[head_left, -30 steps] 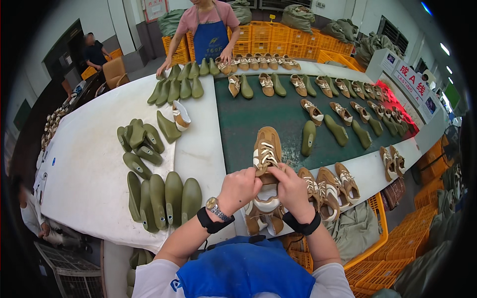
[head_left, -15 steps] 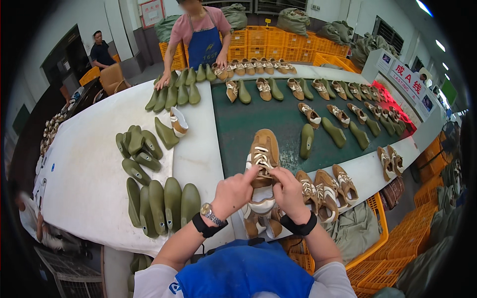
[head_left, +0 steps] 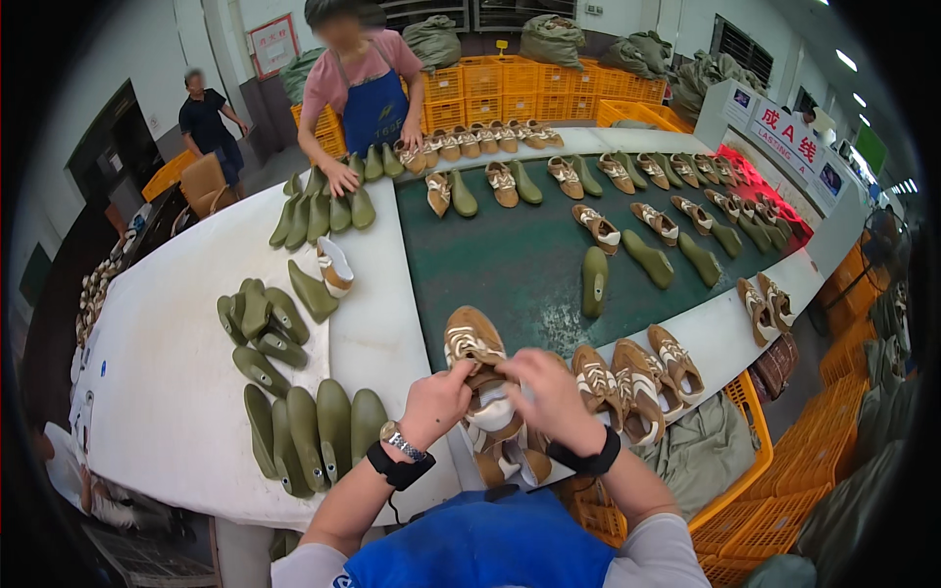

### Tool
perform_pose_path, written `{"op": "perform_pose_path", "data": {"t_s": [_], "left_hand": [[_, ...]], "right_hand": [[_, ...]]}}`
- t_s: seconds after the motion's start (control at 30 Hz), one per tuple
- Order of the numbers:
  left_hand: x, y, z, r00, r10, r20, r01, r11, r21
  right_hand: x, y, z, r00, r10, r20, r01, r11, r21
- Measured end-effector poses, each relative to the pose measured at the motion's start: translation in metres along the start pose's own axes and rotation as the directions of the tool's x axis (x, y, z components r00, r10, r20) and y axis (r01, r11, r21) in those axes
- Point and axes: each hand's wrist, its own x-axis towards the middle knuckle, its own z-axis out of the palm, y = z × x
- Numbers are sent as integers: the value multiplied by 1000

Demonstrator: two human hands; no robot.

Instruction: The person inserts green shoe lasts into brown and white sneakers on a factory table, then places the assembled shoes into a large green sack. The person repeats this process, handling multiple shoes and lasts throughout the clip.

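Observation:
A brown suede lace-up shoe (head_left: 472,331) with white laces and stripes is in front of me, toe pointing away. My left hand (head_left: 437,404) is closed on its left side near the top of the lacing, thumb and index finger pinched at the eyelets. My right hand (head_left: 561,400) is at the shoe's right side, its fingers apart by the opening and slightly blurred. Whether a lace lies between them cannot be made out. Below this shoe, more brown shoes (head_left: 498,459) rest at the table's near edge, partly hidden by my hands.
Green shoe lasts (head_left: 334,428) stand on the white table (head_left: 176,323) at left. Rows of shoes and lasts line the green conveyor belt (head_left: 490,265). Several shoes (head_left: 638,384) lie right of me, beside an orange crate (head_left: 755,421). Across the table a co-worker (head_left: 368,88) handles lasts.
The shoe and both hands have shifted left and down in view. My right hand has loosened from its pinch at the laces. The co-worker leans nearer, and a person behind has stood up.

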Motion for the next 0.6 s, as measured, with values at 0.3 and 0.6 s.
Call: {"op": "perform_pose_path", "data": {"t_s": [0.3,0.6], "left_hand": [[21,-15,39,985,-100,139,129,968,-216],[-41,-28,77,954,40,297,-34,999,-25]], "right_hand": [[54,140,14,936,115,333,-74,988,-132],[91,342,78,773,586,244,-426,764,-484]]}}
